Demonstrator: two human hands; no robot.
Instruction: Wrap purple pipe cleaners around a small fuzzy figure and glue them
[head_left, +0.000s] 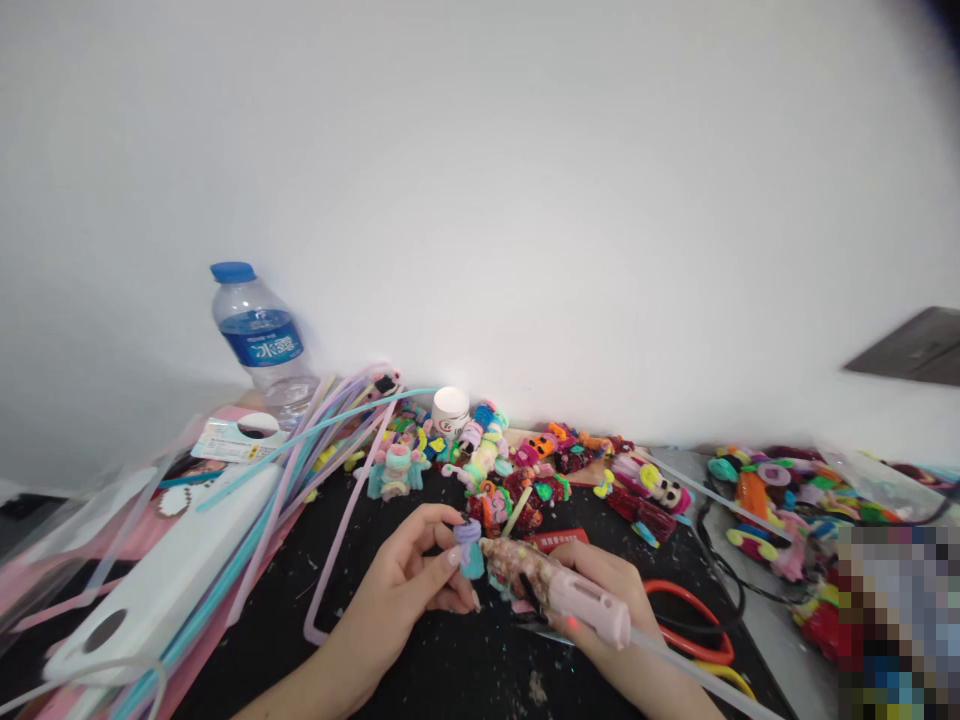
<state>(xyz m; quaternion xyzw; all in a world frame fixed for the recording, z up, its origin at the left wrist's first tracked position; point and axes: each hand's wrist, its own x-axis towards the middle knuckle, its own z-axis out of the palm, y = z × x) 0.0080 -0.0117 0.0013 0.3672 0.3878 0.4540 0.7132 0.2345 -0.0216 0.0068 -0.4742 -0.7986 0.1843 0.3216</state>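
Pinching one lilac-and-blue fuzzy piece [469, 556] in the left hand [416, 572], near centre! Gripping one pink glue gun [589, 603] in the right hand [616, 590], just beside it; spotting one bottle [261, 336], far left.

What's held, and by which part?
Left hand: purple and blue fuzzy piece, by its side. Right hand: pink plastic glue gun, beneath its rear body.

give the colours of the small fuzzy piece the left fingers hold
The small fuzzy piece is lavender above, light blue below; head view.

Blue-capped bottle [259, 335] against white wall [570, 200]
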